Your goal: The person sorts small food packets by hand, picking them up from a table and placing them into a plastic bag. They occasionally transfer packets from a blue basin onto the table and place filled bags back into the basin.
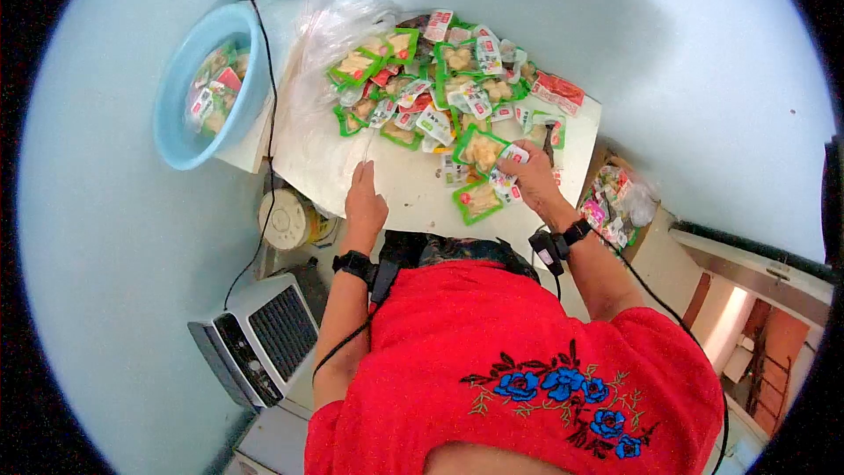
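My left hand (365, 198) is closed at the front left of the white table (409, 193), with its fingertips at the edge of a thin clear plastic bag (338, 62). My right hand (532, 173) pinches a green-edged food packet (482, 151) and a small white packet at its corner. Just below lies another green-edged packet (479, 200). Behind both hands spreads a heap of small packets (435, 105), green-edged, white and red. One red packet (558, 92) rests at the heap's right side.
A blue basin (167, 114) holding packets stands at the left. At the right is a box of packets (615, 202). A round-lidded tub (286, 220) and a grey-white appliance (259, 339) are below left. A black cable (272, 97) hangs across the left side.
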The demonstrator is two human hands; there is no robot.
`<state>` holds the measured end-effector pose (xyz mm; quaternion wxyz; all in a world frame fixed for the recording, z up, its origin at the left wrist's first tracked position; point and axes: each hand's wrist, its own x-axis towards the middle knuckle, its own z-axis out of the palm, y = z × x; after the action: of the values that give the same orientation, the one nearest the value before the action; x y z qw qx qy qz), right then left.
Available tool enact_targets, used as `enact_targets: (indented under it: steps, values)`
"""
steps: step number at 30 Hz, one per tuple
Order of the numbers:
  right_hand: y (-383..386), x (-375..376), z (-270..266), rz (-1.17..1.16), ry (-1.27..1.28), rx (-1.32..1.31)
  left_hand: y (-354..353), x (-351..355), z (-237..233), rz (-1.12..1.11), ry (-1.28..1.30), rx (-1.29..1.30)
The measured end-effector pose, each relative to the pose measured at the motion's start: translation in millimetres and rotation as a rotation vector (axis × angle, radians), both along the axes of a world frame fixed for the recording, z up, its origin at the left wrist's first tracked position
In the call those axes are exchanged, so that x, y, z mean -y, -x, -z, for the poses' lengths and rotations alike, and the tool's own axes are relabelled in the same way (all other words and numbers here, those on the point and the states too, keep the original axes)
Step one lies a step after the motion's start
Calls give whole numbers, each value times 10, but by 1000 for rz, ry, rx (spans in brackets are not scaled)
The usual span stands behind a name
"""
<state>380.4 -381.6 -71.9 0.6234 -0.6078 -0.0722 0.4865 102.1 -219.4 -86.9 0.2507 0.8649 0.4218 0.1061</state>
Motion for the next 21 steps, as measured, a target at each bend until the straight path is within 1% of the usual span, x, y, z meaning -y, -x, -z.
enact_targets:
  steps: [1,4,5,8,9,10,11,12,14,15,18,19,20,21]
  values:
    - [19,-3,-30,-41,12,-71,9,8,-16,4,-8,13]
    - [132,-91,-99,-42,12,-208,-15,43,-91,-16,14,6]
    - [171,-129,-137,-70,-9,-210,21,26,27,31,-43,11]
    - [298,-240,-169,-198,-60,-229,-71,84,-67,13,41,-42]
    - [344,-295,-142,-261,-71,-240,-99,108,-87,30,-8,-29]
    - [389,-345,-127,-322,-83,-250,-128,131,-108,24,20,-47]
    - [449,-392,-121,-370,-50,-212,-159,148,-136,20,47,-64]
    - [501,-461,-58,-433,-27,-104,-185,151,-167,19,75,-81]
    - [592,-590,119,-546,22,116,-185,134,-82,12,74,-57]
    - [645,-631,69,-507,-21,129,-179,136,-79,2,64,-40]
    - [639,-757,-153,-587,116,206,-134,145,-96,-10,23,-17]
    - [632,-767,-73,-563,94,238,-128,143,-120,-10,8,-14]
    - [619,-762,79,-540,73,269,-138,148,-142,-24,47,-34]
    - [618,-777,119,-517,49,301,-186,153,-276,-39,85,-54]
